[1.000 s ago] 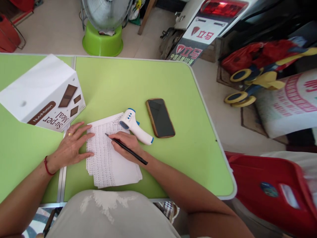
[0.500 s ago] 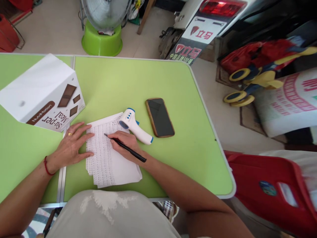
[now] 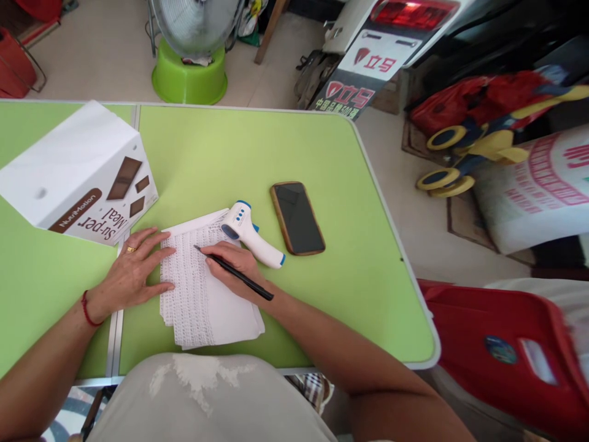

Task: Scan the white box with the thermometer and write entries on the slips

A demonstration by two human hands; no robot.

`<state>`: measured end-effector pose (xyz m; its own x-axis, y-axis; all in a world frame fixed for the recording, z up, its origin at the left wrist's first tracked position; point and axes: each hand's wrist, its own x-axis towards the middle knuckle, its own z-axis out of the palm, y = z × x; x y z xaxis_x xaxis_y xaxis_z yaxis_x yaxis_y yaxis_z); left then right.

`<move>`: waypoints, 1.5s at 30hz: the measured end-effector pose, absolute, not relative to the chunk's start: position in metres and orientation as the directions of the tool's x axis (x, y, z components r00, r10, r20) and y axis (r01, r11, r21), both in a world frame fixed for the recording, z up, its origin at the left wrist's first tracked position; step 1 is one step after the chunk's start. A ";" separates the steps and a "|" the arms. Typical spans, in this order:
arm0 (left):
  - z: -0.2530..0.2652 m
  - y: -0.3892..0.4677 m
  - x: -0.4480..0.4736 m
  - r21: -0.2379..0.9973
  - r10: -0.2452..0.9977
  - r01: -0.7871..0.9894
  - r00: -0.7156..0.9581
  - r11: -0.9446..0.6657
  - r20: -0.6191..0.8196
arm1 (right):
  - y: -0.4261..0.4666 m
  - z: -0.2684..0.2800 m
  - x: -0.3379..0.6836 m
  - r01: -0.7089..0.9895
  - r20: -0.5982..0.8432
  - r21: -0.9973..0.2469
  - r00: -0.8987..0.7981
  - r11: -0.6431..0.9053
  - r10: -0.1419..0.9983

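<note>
Sheets of white paper, partly covered in dense rows of handwriting, lie on the green table in front of me. My right hand grips a black pen, its tip on or just over the paper near the written rows. Spread flat, my left hand rests its fingertips on the paper's left edge and holds nothing. A white and blue infrared thermometer lies across the paper's upper right corner. Right of it is a dark-screened phone in a brown case.
A white NutriMotion box stands at the left of the green table. Beyond the far edge are a fan on a green stool and a vehicle's rear. A red chair stands at the right.
Hardly anything differs. The pen and my right hand have shifted very slightly to the right, while my left hand stays in place.
</note>
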<state>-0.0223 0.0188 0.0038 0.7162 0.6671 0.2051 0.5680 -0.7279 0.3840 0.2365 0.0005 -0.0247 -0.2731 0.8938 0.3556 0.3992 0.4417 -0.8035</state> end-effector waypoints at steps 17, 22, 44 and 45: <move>0.003 0.018 -0.024 0.336 0.649 0.570 0.734 -0.750 0.202 | 0.000 -0.026 0.236 0.359 0.407 -0.798 -0.270 0.484 0.872; 0.003 0.020 -0.023 0.340 0.649 0.568 0.732 -0.749 0.207 | 0.000 -0.028 0.237 0.349 0.398 -0.812 -0.257 0.468 0.881; 0.005 0.020 -0.022 0.332 0.642 0.562 0.735 -0.757 0.218 | 0.001 -0.024 0.235 0.402 0.477 -0.741 -0.248 0.537 0.843; 0.005 0.020 -0.021 0.335 0.642 0.561 0.735 -0.757 0.219 | 0.001 -0.023 0.235 0.405 0.479 -0.740 -0.244 0.537 0.843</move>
<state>-0.0215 0.0198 0.0048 0.7351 0.6416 0.2190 0.5610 -0.7571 0.3348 0.2350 0.0010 -0.0234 -0.2445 0.8432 0.4788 0.4051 0.5375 -0.7396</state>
